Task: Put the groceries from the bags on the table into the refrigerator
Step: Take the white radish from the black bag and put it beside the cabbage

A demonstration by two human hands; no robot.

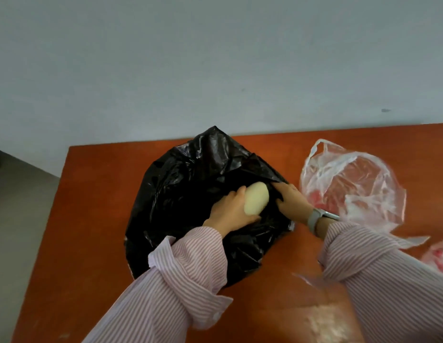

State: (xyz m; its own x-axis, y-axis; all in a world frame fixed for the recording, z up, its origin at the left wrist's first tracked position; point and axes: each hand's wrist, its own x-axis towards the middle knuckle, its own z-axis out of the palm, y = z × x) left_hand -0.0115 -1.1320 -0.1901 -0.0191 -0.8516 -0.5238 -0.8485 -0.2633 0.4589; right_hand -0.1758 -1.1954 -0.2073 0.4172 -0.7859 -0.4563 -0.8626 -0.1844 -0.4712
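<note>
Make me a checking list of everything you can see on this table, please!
Surface: reddish-brown wooden table, set against a pale wall.
Job's things: black plastic bag open in the middle; a pale oval item at its opening, what food it is cannot be told. Clear bag to the right holds something red.
Clutter: another clear bag with red contents at the right edge, mostly cut off.
Grippers: left hand grips the pale item; right hand holds the black bag's edge, a watch on its wrist.
Cables: nothing seen.
Surroundings: grey floor at left; no refrigerator in view.
</note>
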